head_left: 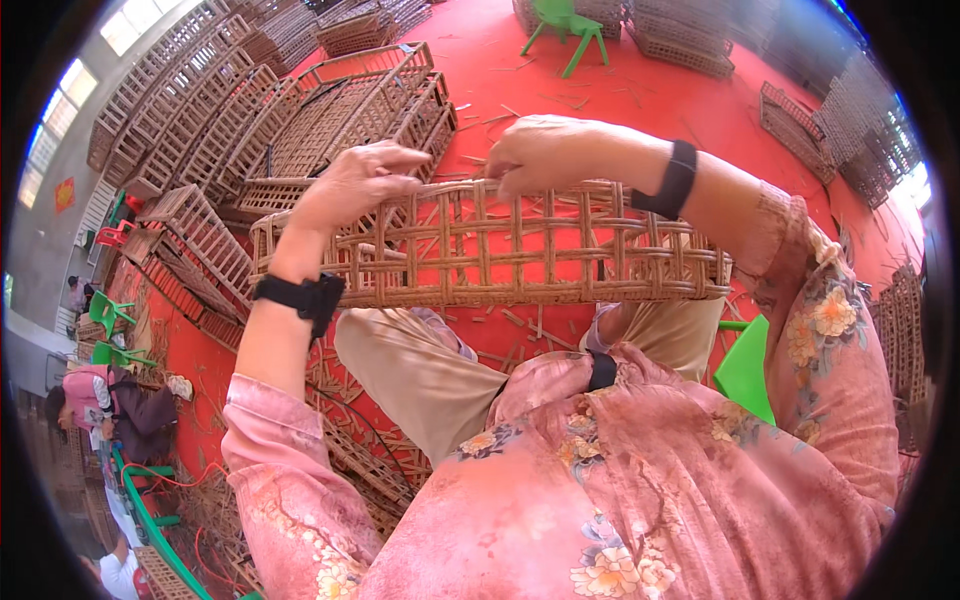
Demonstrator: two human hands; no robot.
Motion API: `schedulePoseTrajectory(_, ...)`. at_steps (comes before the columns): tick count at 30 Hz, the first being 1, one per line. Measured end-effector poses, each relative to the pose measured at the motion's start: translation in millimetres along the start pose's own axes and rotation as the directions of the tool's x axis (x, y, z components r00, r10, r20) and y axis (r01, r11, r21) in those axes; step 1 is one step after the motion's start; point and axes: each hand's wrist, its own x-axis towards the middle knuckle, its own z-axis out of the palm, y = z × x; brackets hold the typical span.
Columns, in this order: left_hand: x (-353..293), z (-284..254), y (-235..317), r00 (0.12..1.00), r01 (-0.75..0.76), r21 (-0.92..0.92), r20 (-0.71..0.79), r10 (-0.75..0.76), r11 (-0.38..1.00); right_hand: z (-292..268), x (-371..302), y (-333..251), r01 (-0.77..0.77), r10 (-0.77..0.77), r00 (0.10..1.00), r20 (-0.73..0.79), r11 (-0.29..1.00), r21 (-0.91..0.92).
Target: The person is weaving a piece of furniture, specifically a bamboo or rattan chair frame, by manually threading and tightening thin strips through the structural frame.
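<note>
A long brown wicker basket (585,292) with an open lattice lies across in front of me, above my knees. Red floor shows through its gaps. My left hand (362,185) is at its far rim, left of the middle, with bent fingers against the edge. Close by on the right, my right hand (535,155) curls its fingers down over the same rim. Both hands look closed on the basket's edge, though the fingertips are partly hidden. Whether a thin strip is between the fingers cannot be made out.
Stacked wicker baskets (340,110) stand at the far left, more (680,45) at the back. Cut strips (520,345) litter the red floor (480,60). A green chair (565,25) is ahead, another green seat (750,375) beside me. A person (110,400) is at the left.
</note>
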Motion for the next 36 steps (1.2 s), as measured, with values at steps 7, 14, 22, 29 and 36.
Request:
schedulePoseTrajectory(7,-39.9,-22.3,-27.0,0.972,0.225,-0.026,0.069,-0.223,0.974,-14.2,-43.6,8.7,-0.071,0.083,0.992,0.093,0.99,-0.12)
schedulePoseTrajectory(14,-32.4,-21.0,-14.5,0.995,0.077,0.21,0.051,-0.09,0.975,-10.1,-52.7,12.6,-0.069,0.074,0.995,0.072,0.995,-0.075)
schedulePoseTrajectory(22,-35.0,-22.3,-28.4,0.995,-0.089,0.219,-0.017,0.095,0.972,-4.6,-48.5,42.9,-0.106,0.076,0.99,0.115,0.956,0.272)
schedulePoseTrajectory(29,-23.7,-7.9,2.9,1.0,0.024,0.261,-0.006,-0.023,0.965,-25.2,-108.4,54.7,-0.256,0.263,0.965,0.007,0.934,0.25)
schedulePoseTrajectory(36,32.8,55.0,102.6,0.985,-0.095,0.303,0.165,0.046,0.948,-13.8,-142.0,62.8,-0.237,0.242,0.97,-0.031,0.964,0.118)
